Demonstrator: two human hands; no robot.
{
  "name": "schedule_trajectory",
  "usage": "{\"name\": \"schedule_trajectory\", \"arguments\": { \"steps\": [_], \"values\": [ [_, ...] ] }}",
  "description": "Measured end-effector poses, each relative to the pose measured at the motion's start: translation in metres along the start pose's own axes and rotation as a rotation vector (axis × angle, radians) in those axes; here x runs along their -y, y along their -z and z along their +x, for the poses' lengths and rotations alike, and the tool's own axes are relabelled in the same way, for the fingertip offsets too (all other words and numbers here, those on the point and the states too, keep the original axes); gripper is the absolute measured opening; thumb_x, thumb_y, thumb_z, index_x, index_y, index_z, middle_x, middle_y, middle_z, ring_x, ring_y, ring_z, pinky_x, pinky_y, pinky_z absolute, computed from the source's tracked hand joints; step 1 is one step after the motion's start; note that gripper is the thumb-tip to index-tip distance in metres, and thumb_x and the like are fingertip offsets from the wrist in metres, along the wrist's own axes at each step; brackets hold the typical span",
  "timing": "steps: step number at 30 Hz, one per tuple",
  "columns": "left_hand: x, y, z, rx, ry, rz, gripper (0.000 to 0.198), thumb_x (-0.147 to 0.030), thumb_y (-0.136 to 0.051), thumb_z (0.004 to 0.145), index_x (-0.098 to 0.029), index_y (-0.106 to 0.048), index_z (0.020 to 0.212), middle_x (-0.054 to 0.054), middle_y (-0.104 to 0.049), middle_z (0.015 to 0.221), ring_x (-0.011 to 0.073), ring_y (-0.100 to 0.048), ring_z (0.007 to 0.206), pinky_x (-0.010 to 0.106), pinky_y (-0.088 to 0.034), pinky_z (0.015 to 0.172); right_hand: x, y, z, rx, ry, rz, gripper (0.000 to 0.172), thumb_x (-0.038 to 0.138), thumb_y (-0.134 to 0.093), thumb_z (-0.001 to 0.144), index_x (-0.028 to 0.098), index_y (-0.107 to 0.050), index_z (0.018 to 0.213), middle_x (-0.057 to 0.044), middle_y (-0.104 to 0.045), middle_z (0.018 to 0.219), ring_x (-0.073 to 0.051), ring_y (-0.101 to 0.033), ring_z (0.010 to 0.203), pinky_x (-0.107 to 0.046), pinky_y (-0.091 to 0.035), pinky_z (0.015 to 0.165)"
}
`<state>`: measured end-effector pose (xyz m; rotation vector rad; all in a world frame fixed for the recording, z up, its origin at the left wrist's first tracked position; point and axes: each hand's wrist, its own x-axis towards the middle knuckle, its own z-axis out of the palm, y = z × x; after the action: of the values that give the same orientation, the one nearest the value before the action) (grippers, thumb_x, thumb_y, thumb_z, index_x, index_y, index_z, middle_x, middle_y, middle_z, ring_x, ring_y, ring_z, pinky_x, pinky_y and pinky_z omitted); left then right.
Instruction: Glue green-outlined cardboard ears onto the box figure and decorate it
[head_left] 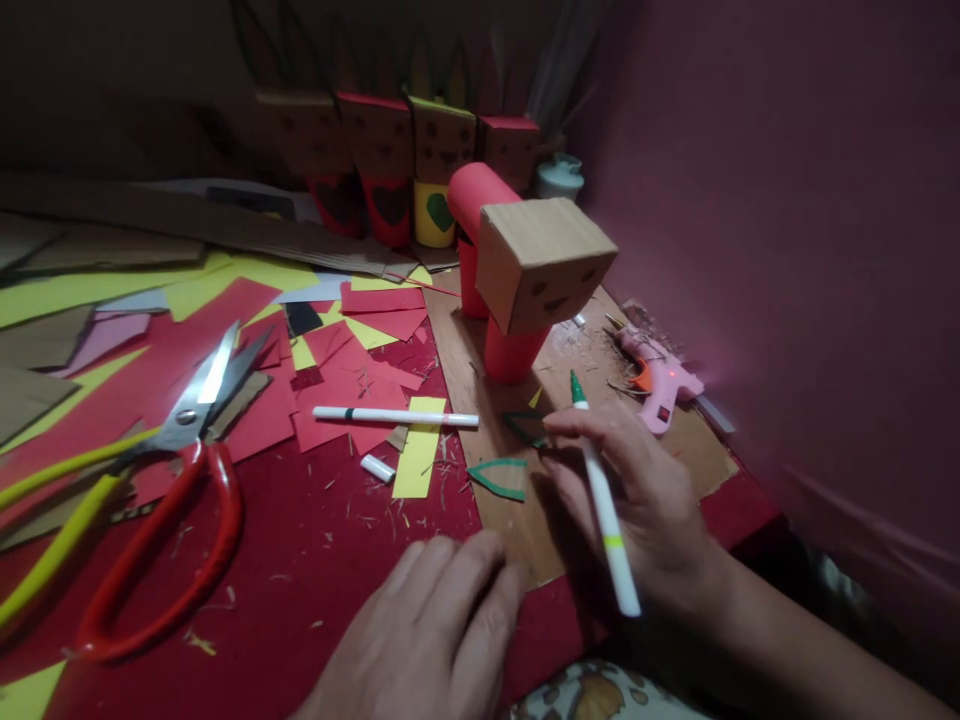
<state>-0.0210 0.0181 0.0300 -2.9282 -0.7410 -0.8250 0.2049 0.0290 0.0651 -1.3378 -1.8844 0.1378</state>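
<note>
Green marker [604,505] pinched in right hand [637,500], tip up, beside leaf cutouts [499,478], green-edged yet lying loose; left hand [435,630] flat, fingers apart, empty; box-head figure [540,262] standing, face drawn.

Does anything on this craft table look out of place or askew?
Yes. The brown cardboard box head with a drawn face sits tilted on the red paper tube figure. The pink glue gun lies on its side by the wall, a red light glowing. A small white pen cap lies loose beside a yellow paper strip.

Matt cardboard head [541,262] — glossy scissor blades [206,390]
</note>
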Motion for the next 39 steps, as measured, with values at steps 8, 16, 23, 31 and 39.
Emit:
{"name": "schedule_trajectory", "arguments": {
  "steps": [8,16,23,31,39],
  "values": [
    [0.006,-0.003,0.003,0.003,0.127,-0.104,0.033,-0.009,-0.044,0.098,-0.008,-0.062,0.126,0.02,-0.061,0.13,0.0294,-0.055,0.106,0.045,-0.058,0.084,-0.016,-0.008,-0.001,0.056,-0.062,0.013,0.037,0.004,-0.058,0.087,0.024,-0.057,0.119,-0.006,-0.071,0.103,-0.023,-0.069,0.096,-0.037,-0.056,0.083],
    [0.005,-0.003,0.008,0.043,0.152,-0.101,0.039,-0.01,-0.044,0.1,-0.007,-0.056,0.136,0.021,-0.055,0.141,0.032,-0.052,0.114,0.048,-0.058,0.088,-0.008,-0.011,-0.004,0.048,0.007,0.087,0.039,0.001,-0.053,0.087,0.024,-0.057,0.118,-0.006,-0.069,0.099,-0.02,-0.069,0.088,-0.035,-0.058,0.077],
    [0.005,-0.003,0.006,0.055,0.152,-0.091,0.041,-0.012,-0.044,0.099,-0.008,-0.054,0.139,0.021,-0.055,0.142,0.0315,-0.053,0.111,0.048,-0.061,0.086,-0.006,-0.008,0.003,0.098,0.095,0.087,0.041,0.001,-0.056,0.085,0.023,-0.059,0.119,-0.007,-0.07,0.098,-0.024,-0.067,0.092,-0.038,-0.058,0.078],
    [0.003,-0.001,0.011,-0.042,0.169,-0.15,0.037,-0.012,-0.042,0.1,-0.009,-0.055,0.134,0.019,-0.061,0.129,0.0281,-0.056,0.105,0.043,-0.061,0.082,-0.002,-0.008,-0.002,0.006,0.091,0.1,0.04,0.001,-0.055,0.088,0.024,-0.06,0.121,-0.009,-0.073,0.104,-0.025,-0.071,0.097,-0.041,-0.06,0.085],
    [-0.001,0.002,0.018,-0.131,0.06,-0.225,0.033,-0.006,-0.04,0.096,-0.007,-0.057,0.123,0.012,-0.068,0.091,0.0228,-0.056,0.078,0.039,-0.054,0.068,0.008,-0.004,-0.003,-0.054,0.204,0.1,0.043,0.003,-0.062,0.085,0.022,-0.062,0.124,-0.011,-0.074,0.104,-0.026,-0.071,0.096,-0.042,-0.06,0.083]
  ]
}}
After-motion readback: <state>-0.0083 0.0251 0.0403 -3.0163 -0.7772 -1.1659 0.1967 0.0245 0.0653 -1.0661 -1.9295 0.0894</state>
